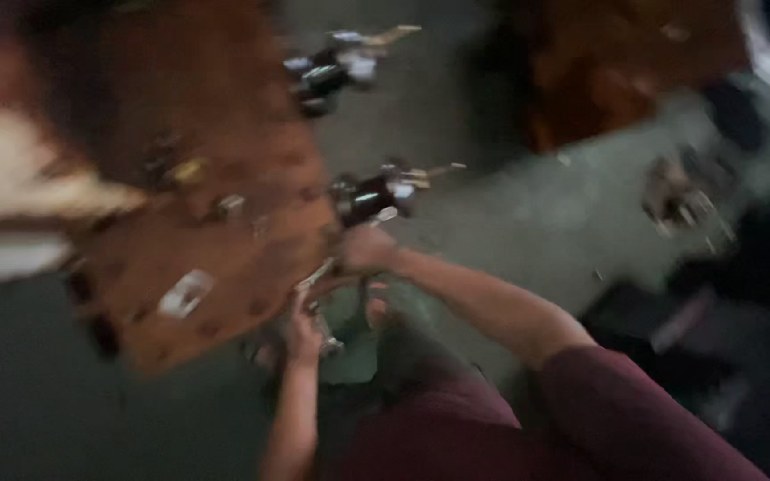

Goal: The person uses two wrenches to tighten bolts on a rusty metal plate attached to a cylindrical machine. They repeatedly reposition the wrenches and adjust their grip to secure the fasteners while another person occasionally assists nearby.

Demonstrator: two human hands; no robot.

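Observation:
The picture is heavily blurred by motion. A brown wooden board point(225, 214) lies tilted on the grey floor, with small metal fittings on it. At the board's right edge sits a black and silver fitting point(369, 198). My right hand point(367, 249) is closed at that edge just below the fitting, its arm in a maroon sleeve. My left hand point(303, 328) is at the board's lower corner, gripping a thin silvery metal piece point(318, 307). What that piece is cannot be made out.
A second black and silver fitting point(327, 76) sits at the board's far edge. Another brown wooden piece point(617, 62) lies at the back right. A small metal cluster point(683, 196) rests on the grey floor point(510, 205) to the right. Dark objects fill the lower right.

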